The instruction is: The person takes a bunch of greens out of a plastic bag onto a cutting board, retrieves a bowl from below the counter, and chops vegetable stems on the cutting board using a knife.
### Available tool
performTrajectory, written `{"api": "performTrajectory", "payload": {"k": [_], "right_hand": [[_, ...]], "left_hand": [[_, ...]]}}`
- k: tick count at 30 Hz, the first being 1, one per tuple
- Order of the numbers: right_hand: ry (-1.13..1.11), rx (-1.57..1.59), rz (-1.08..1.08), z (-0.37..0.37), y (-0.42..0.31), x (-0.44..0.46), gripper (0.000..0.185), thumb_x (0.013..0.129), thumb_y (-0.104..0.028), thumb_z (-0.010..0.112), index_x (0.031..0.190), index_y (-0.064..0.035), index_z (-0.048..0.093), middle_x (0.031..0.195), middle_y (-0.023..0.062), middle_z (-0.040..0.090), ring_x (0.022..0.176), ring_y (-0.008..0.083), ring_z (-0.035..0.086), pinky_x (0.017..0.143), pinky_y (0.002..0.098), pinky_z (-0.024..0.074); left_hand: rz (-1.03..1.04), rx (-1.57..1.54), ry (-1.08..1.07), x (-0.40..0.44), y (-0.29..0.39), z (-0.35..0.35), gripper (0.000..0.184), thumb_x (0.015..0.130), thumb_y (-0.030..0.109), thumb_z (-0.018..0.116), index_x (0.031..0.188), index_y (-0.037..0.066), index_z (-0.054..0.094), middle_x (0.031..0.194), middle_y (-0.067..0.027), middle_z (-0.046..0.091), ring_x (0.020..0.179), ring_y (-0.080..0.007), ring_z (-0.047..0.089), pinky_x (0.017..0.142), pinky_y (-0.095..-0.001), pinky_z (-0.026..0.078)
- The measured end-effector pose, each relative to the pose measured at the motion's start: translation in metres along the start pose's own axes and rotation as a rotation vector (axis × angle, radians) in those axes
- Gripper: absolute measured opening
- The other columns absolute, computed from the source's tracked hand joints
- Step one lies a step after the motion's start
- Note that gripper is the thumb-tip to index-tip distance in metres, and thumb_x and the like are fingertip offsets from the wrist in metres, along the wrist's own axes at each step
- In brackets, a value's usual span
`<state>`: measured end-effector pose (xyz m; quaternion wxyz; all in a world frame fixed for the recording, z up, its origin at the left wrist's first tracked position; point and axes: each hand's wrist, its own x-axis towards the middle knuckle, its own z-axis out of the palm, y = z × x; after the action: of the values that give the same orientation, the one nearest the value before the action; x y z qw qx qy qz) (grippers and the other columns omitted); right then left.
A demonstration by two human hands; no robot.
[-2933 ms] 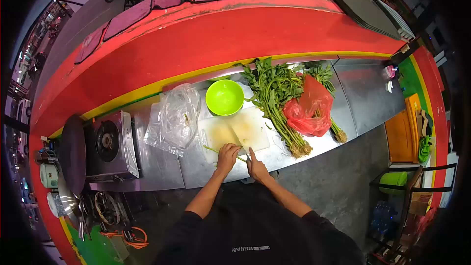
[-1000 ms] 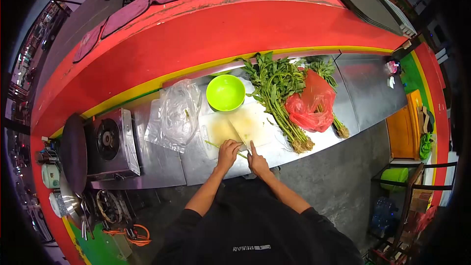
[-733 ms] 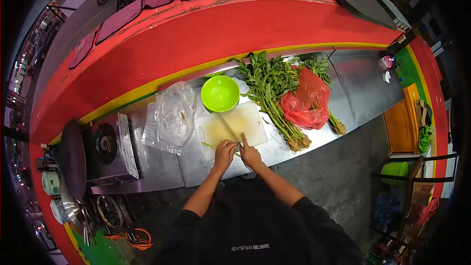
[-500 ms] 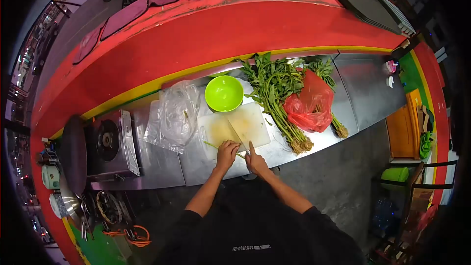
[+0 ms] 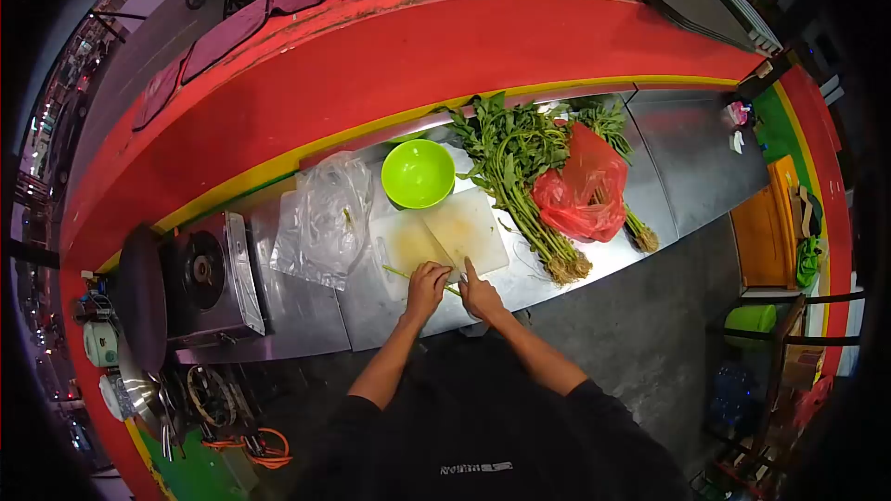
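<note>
On the white cutting board [image 5: 483,237], my left hand [image 5: 428,288] is closed around a thin green stem [image 5: 394,271]. One end of the stem pokes out to the left, and the other shows between my hands. My right hand [image 5: 481,299] grips a knife [image 5: 443,245], its index finger stretched along the blade's spine. The blade points away from me across the board, close beside my left fingers. Just behind the board stands a lime-green bowl [image 5: 418,174].
To the right lie leafy greens [image 5: 515,162] with roots and a red plastic bag [image 5: 585,190]. A clear plastic bag [image 5: 325,218] rests left of the board. Farther left is a gas stove [image 5: 209,274] beside a dark wok [image 5: 141,297]. A red wall [image 5: 390,56] runs behind the steel counter.
The whole view has shifted slightly. Both hands stay at the front of the board with the stem and knife, in nearly the same pose.
</note>
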<state>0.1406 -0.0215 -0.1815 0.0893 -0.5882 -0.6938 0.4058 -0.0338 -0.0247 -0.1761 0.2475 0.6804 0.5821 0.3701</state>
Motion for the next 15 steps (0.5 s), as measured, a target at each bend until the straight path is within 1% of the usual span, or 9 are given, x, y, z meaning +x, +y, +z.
{"api": "performTrajectory", "payload": {"k": [3,6,11,13,14,15], "right_hand": [[0.004,0.027,-0.005,0.004,0.009,-0.016,0.075,0.101,-0.029,0.053,0.161,-0.0076,0.014,0.075,0.0345,0.066,0.072,0.054,0.065,0.071,0.0634,0.0501],[-0.033,-0.005,0.063,0.005,0.014,-0.026,0.076,0.101,-0.029,0.053,0.162,-0.0124,0.011,0.076,0.0346,0.066,0.072,0.0547,0.065,0.071,0.0639,0.05],[-0.016,-0.053,0.07,0.004,0.0,-0.014,0.075,0.102,-0.028,0.05,0.162,-0.0125,0.009,0.076,0.0342,0.066,0.07,0.0538,0.064,0.07,0.0633,0.0502],[0.017,-0.028,0.0,0.007,0.0,-0.003,0.074,0.103,-0.029,0.05,0.162,-0.0115,0.009,0.076,0.0341,0.066,0.07,0.0533,0.064,0.071,0.0624,0.0502],[0.026,-0.056,-0.003,0.008,-0.001,0.002,0.073,0.103,-0.032,0.05,0.162,-0.015,0.011,0.076,0.0284,0.068,0.07,0.0494,0.066,0.068,0.0606,0.0517],[0.029,-0.056,-0.005,0.007,-0.001,0.003,0.073,0.103,-0.032,0.05,0.162,-0.015,0.011,0.076,0.0284,0.068,0.07,0.0494,0.066,0.068,0.0606,0.0517]], "left_hand": [[-0.022,-0.028,0.025,0.0,-0.001,0.001,0.014,0.089,0.007,0.068,0.1,0.003,0.075,0.093,-0.0117,0.069,0.091,-0.0321,0.063,0.084,-0.0425,0.05],[-0.041,-0.021,0.007,-0.001,-0.001,0.001,0.014,0.089,0.007,0.068,0.1,0.003,0.075,0.092,-0.012,0.069,0.091,-0.0318,0.063,0.083,-0.0423,0.05],[-0.026,-0.015,-0.008,-0.004,-0.001,0.001,0.016,0.089,0.006,0.067,0.102,0.003,0.075,0.094,-0.0121,0.067,0.092,-0.0318,0.062,0.084,-0.0422,0.049],[0.005,0.02,0.023,-0.003,0.002,0.002,0.015,0.087,0.003,0.069,0.101,0.001,0.075,0.091,-0.013,0.066,0.089,-0.0321,0.062,0.081,-0.0405,0.049],[0.012,0.007,0.031,-0.003,0.003,0.001,0.014,0.088,0.002,0.068,0.1,0.001,0.075,0.09,-0.0128,0.066,0.089,-0.0321,0.062,0.081,-0.0407,0.049],[0.015,0.007,0.033,-0.003,0.003,0.001,0.014,0.088,0.002,0.068,0.1,0.001,0.075,0.09,-0.0128,0.066,0.089,-0.0321,0.062,0.081,-0.0407,0.049]]}}
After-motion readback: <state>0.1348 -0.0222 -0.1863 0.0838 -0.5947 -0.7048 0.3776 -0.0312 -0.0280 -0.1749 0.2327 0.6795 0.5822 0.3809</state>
